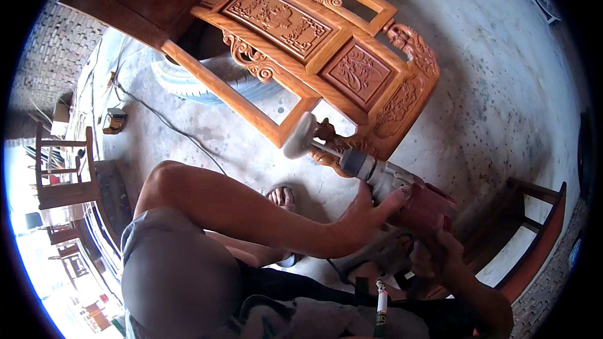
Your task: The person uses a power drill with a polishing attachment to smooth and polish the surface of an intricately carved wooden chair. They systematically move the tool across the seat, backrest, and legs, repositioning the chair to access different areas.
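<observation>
My left hand (370,216) wraps around the front of a dusty red power drill (427,207), just behind its chuck. At the drill's rear, my right hand (440,254) is closed around the handle. A thin shaft from the chuck carries a pale round sanding pad (300,136). That pad is at the near corner of a carved wooden furniture panel (358,75); whether it touches the wood I cannot tell. The panel is orange-brown, with open frame parts, scrollwork and darker carved insets. It lies tilted, its far left part over a tyre (207,81).
A dark wooden board (138,0) stands at the upper left. A cable (169,122) runs across the concrete floor near a small yellow-black object (115,121). Dark wooden furniture (534,232) is at right, a wooden chair frame (66,169) at left. A lit cigarette (381,304) shows low down.
</observation>
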Tool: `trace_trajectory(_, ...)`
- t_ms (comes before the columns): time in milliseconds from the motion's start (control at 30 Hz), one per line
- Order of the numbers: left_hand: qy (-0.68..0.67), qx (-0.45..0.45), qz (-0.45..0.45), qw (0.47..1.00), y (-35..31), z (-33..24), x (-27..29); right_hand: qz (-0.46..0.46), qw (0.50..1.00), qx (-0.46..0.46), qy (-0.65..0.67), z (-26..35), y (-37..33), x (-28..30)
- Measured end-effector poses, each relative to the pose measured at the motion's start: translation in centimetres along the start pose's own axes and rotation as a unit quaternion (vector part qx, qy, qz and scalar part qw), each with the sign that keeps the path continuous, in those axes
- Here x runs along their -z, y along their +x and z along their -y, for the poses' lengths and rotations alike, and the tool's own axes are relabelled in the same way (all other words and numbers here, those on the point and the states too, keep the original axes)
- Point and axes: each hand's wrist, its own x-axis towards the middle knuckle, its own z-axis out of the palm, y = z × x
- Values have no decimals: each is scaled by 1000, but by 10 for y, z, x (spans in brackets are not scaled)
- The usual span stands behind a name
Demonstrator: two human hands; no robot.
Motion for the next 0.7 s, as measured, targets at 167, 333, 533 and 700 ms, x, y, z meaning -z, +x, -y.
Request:
trace_trajectory(167, -10, 7, -4, 1000, -4, 6, -16, 9, 1000, 5, 5, -1, -17, 5)
trace_trajectory(333, -41, 29, 9, 999, -23, 7, -7, 33, 999, 8, -26, -7, -10, 4)
trace_trajectory(533, -51, 31, 11, 998, -19, 15, -7, 49, 998, 0, -34, -11, -7, 9)
trace_trajectory(700, -8, 38, 9, 999, -13, 29, -19, 34, 999, 16, 0, -22, -18, 28)
